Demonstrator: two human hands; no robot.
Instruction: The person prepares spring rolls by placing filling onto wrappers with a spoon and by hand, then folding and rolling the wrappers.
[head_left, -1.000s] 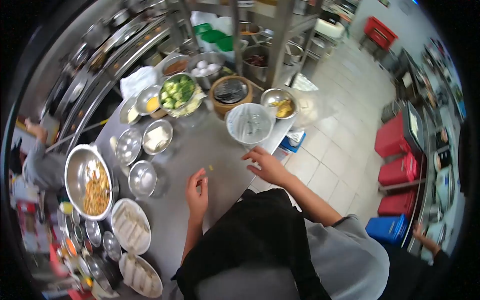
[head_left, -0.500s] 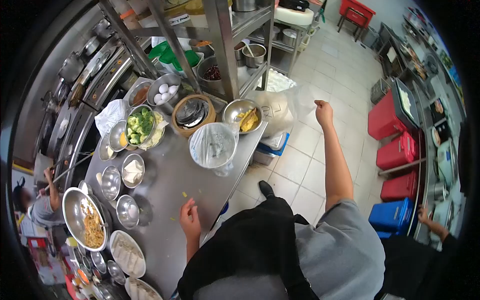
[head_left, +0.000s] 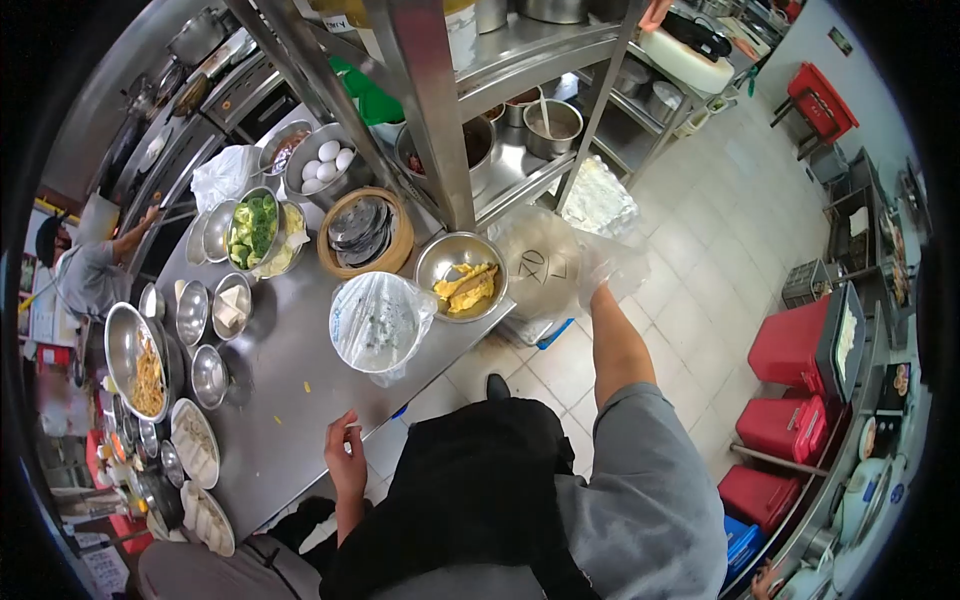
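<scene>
My right hand [head_left: 600,276] reaches into the loose mouth of a large clear plastic bag [head_left: 536,262] with black marker writing on it. Clear plastic blurs its fingers, so their grip is not visible. Over the front edge of the steel table, my left hand [head_left: 345,452] has loosely bent fingers, apart and holding nothing. Between the hands stand a bowl covered in clear plastic [head_left: 372,322] and a steel bowl [head_left: 428,262] with yellow food pieces [head_left: 468,286] in it.
The steel table [head_left: 300,440] carries a bamboo steamer [head_left: 401,243], an egg bowl [head_left: 298,186], broccoli [head_left: 252,232] and several small bowls. A metal shelf post [head_left: 432,130] rises at the back. Red bins [head_left: 785,430] line the right. A co-worker [head_left: 90,270] stands at far left.
My right hand has moved left and down, from beside the bag's edge into its loose plastic. My left hand's fingers have curled a little more. The view has shifted.
</scene>
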